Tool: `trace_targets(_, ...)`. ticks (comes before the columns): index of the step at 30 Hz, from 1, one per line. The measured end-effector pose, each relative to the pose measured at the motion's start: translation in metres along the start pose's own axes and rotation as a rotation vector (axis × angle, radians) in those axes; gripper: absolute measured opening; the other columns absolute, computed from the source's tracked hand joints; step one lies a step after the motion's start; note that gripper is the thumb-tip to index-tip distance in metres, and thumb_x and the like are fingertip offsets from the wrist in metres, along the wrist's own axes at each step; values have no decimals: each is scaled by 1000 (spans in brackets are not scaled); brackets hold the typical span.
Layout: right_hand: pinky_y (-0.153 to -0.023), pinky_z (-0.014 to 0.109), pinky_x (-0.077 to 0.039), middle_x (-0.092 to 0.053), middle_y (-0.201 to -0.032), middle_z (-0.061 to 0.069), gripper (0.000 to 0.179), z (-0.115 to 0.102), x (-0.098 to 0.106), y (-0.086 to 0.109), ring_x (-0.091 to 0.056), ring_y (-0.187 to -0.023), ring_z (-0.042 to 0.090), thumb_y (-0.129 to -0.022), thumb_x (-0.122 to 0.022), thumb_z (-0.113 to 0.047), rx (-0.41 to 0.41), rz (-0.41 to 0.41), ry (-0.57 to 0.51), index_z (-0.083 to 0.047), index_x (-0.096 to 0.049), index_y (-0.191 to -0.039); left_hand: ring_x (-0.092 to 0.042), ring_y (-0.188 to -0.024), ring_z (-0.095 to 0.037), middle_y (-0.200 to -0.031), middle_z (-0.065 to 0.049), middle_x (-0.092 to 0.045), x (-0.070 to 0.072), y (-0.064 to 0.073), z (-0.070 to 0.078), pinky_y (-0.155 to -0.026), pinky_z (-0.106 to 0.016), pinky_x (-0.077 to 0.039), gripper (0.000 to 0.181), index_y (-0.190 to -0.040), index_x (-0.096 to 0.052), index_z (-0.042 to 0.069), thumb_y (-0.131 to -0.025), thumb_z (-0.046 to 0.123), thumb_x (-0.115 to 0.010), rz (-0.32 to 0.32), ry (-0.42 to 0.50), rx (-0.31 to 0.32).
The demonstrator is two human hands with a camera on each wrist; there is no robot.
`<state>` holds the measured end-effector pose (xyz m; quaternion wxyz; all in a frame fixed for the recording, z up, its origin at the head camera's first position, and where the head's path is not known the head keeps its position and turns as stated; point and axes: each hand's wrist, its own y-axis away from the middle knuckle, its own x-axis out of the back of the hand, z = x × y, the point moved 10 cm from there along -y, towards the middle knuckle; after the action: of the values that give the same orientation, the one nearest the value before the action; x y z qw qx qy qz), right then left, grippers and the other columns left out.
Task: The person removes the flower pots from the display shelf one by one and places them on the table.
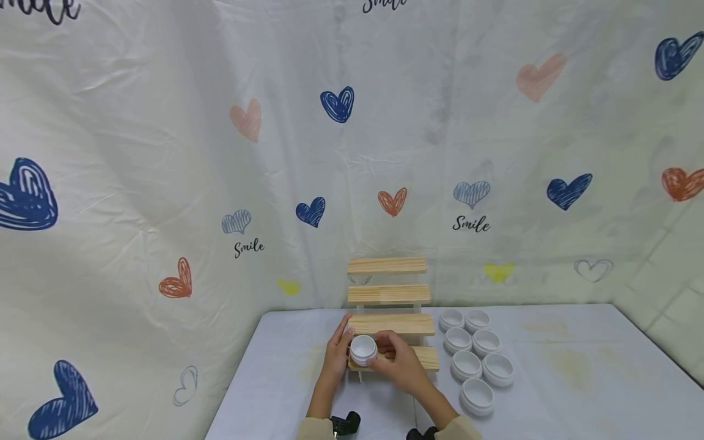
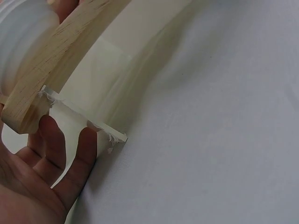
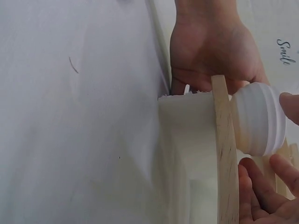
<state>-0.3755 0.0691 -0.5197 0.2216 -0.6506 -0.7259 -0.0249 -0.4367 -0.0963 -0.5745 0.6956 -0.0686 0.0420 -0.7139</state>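
Note:
A small white round jar (image 1: 363, 350) sits near the left end of the lowest step of a wooden stepped rack (image 1: 392, 324). Around the jar's right side, my right hand (image 1: 401, 365) pinches it with thumb and fingers. My left hand (image 1: 332, 354) is upright at the rack's left end, its fingers reaching along the steps. In the left wrist view, fingers (image 2: 86, 144) of that hand lie beside the clear side support (image 2: 84, 114) under the step. The right wrist view shows the jar (image 3: 257, 119) from the side, its base against the wooden step (image 3: 225, 149).
Several more white jars (image 1: 466, 365) stand in two rough columns right of the rack. A white cloth covers the table (image 1: 561, 391). Behind it hangs a white curtain (image 1: 396, 140) printed with hearts and the word Smile.

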Motion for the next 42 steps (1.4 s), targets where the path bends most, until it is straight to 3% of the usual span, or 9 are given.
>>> trace_targets(7,-92,45,-55,-69,-118,8,52,-4,-4,-1,-64,-108,21,-82,-86,-25,10,-9,20,-10,-63,-126,-53,-107,-12,-124,-11,-64,2,-1,-2,-93,-30,-42,53,-158,-42,20,-108,35,-51,-19,6,15)
trace_targets(12,-91,45,-56,-70,-116,8,54,-7,-4,-1,-65,-107,21,-78,-90,-23,23,11,15,-10,-65,-124,-49,-123,-12,-151,-11,-54,1,0,-2,-102,-32,-40,53,-158,-41,23,-108,39,-49,-8,-23,8)
trace_targets(15,-91,44,-56,-71,-115,8,54,-8,-5,-2,-65,-106,22,-77,-90,-22,19,20,21,-10,-65,-123,-46,-132,-16,-159,-8,-46,1,-1,-3,-108,-37,-38,52,-158,-41,27,-108,41,-48,-5,-24,1)
trace_targets(23,-90,41,-57,-71,-115,7,53,-3,-7,-4,-65,-106,20,-78,-90,-26,-6,28,60,-12,-65,-122,-49,-126,-13,-156,-14,-48,0,-1,-1,-104,-34,-41,54,-159,-39,20,-109,39,-47,-13,-35,-16)
trace_targets(28,-90,42,-57,-71,-115,7,51,-1,-7,-5,-65,-106,20,-78,-90,-24,-10,30,44,-11,-65,-120,-46,-133,-16,-158,-9,-47,-1,2,1,-108,-37,-38,53,-159,-40,26,-108,42,-47,-12,-19,-14)
trace_targets(38,-90,46,-56,-71,-113,8,50,-5,-5,-2,-66,-106,22,-77,-91,-20,-19,43,14,-9,-65,-118,-44,-137,-20,-161,-8,-44,-1,2,3,-110,-40,-37,54,-159,-40,24,-108,40,-49,-10,-8,4)
trace_targets(42,-90,45,-56,-71,-114,9,50,-5,-5,-2,-66,-106,22,-77,-90,-20,-16,41,20,-8,-65,-119,-51,-120,-17,-145,-12,-57,0,2,2,-99,-35,-41,53,-158,-41,20,-108,36,-50,-15,-7,18)
